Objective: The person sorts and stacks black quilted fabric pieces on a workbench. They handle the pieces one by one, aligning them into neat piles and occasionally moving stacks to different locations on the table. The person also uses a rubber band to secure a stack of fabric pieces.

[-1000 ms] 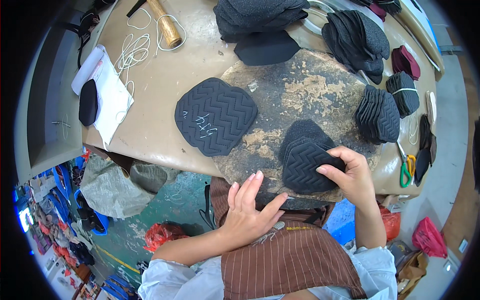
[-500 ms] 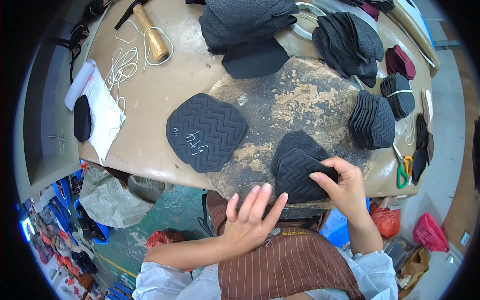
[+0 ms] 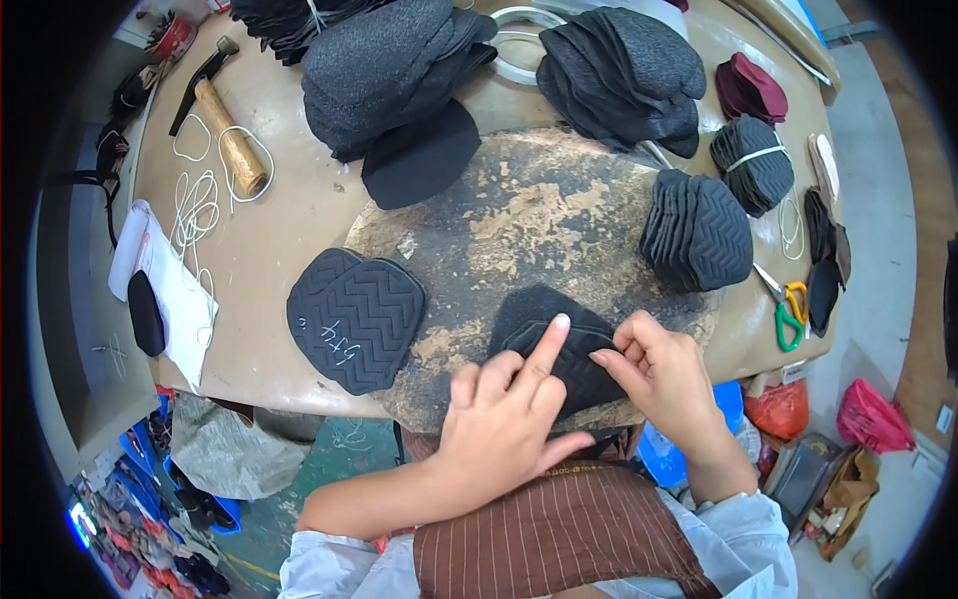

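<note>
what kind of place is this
Likely a small workshop or factory where soft material is worked: stacked dark cut pieces, green-and-orange scissors and a worn, patchy board share the worktable. The exact product isn't clear.

The person wears a brown apron (image 3: 539,539) with thin pale stripes running from near to far, small yellow lettering (image 3: 577,468) by its far edge and a darker band along its right side. On the left and right, loose, creased sleeves (image 3: 743,539) of pale blue cloth end around the elbows, leaving the forearms (image 3: 374,499) uncovered. The left hand (image 3: 504,414) and right hand (image 3: 661,377) are bare.
</note>
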{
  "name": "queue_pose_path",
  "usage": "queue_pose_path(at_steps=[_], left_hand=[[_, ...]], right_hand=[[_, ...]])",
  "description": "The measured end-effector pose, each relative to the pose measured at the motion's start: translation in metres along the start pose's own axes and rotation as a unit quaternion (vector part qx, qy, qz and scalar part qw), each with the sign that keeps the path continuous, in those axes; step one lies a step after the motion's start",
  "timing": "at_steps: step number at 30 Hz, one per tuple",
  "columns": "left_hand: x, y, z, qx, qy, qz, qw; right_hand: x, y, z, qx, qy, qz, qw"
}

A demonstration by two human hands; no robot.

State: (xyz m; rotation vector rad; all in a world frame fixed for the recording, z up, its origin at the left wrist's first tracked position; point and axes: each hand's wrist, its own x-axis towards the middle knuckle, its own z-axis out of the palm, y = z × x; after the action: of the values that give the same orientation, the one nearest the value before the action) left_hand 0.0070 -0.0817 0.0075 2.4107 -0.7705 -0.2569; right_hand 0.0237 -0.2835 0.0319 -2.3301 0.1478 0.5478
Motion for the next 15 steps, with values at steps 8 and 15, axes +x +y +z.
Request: queue_pose_path(at_steps=[8, 15], left_hand=[[-0.024, -0.004, -0.001, -0.44, 0.144, -0.089, 0.882], [-0.038, -0.067, -0.07, -0.339, 0.357, -0.238, 0.837]], right_hand=[[-0.022, 0.028, 0.014, 0.208, 0.106, -0.325, 0.916], [0.037, 0.046, -0.086, -0.082, 0.279, -0.177, 0.94]])
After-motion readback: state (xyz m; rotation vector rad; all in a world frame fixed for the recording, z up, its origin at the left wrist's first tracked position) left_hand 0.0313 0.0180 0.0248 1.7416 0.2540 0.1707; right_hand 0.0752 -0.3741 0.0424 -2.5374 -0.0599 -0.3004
